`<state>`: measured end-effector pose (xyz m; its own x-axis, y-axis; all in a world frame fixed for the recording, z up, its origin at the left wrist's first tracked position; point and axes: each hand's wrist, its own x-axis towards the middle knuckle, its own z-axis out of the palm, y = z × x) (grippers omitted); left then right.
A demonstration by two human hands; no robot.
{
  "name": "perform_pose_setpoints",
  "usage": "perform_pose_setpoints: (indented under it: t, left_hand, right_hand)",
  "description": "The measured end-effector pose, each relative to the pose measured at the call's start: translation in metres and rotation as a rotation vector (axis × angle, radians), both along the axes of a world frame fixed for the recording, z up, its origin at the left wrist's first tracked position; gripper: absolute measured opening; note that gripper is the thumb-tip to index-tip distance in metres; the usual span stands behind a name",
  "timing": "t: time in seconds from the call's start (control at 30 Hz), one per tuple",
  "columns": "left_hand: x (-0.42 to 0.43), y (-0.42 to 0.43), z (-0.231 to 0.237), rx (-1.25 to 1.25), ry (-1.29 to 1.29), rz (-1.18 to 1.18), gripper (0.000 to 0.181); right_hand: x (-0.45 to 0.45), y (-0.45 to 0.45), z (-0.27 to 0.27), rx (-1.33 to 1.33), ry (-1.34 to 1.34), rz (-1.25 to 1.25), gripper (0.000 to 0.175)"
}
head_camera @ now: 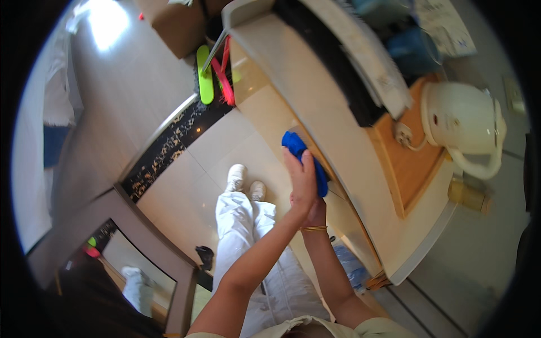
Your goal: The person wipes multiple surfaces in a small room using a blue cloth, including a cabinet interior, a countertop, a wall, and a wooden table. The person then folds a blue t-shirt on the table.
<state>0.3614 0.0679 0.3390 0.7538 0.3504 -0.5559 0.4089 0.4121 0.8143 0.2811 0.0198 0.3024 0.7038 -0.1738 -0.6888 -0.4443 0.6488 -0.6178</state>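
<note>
In front of the counter I have a bright blue cloth (322, 182), bunched and folded, between my hands. My left hand (301, 177) lies along the near side of it, its thumb and fingers pointing away from me. Behind and below, my right hand (316, 213) supports the cloth from the other side; its fingers are mostly hidden by the left hand and the cloth. Thin gold-coloured bangles circle the right wrist. Both hands are close to the wooden edge of the pale counter (338, 143), above the tiled floor.
A cream electric kettle (460, 118) and its plug stand on a wooden tray (393, 156), near a glass jar (467, 195). Brooms with a green head (206, 76) and pink bristles lean by a dark door threshold (169, 148). A framed mirror (143, 270) stands left.
</note>
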Motion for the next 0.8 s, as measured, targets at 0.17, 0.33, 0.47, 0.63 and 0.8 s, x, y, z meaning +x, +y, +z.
perform_pose_setpoints:
  t: [0.17, 0.33, 0.47, 0.63, 0.8]
  left_hand:
    - [-0.034, 0.030, -0.008, -0.207, 0.071, 0.079, 0.038]
    - [-0.080, 0.077, 0.059, -0.489, 0.092, -0.287, 0.041]
    - [-0.086, 0.086, 0.133, -0.569, 0.258, -0.594, 0.046]
    - [-0.070, 0.059, 0.221, -0.775, 0.233, -0.919, 0.047]
    - [-0.057, 0.003, 0.270, -0.927, 0.153, -1.150, 0.047]
  right_hand:
    - [-0.023, 0.001, 0.047, 0.232, 0.016, -0.189, 0.025]
    - [-0.059, -0.008, 0.114, 0.139, 0.079, -0.126, 0.031]
    - [-0.076, -0.014, 0.160, 0.186, -0.079, -0.291, 0.035]
    - [-0.091, -0.054, 0.231, 0.445, -0.359, -0.595, 0.035]
    - [-0.106, -0.071, 0.299, 0.143, -0.595, -0.745, 0.045]
